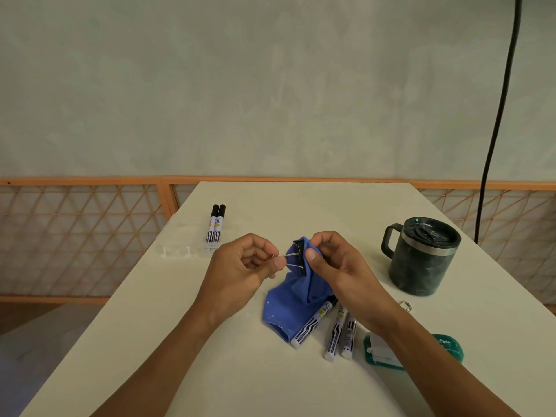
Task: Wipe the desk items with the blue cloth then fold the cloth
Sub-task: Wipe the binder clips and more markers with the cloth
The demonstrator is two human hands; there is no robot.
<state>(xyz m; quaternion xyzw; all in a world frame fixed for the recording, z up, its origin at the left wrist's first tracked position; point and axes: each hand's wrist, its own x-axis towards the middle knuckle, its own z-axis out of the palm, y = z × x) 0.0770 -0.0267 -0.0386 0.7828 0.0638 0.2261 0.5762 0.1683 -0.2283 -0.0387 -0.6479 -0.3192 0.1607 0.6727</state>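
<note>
Above the table (240,371), the left hand (240,266) pinches the binder clip (299,258) by its wire handles while the right hand (334,263) rubs it with the blue cloth (293,302); best turn the clip so every face gets wiped

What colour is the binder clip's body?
The binder clip body is black, with silver wire arms; head view.

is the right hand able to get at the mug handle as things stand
Probably not yet: the right hand pinches the blue cloth around the binder clip, so it is busy. The way itself looks free: bare table lies between it and the mug, whose handle faces that hand.
</note>
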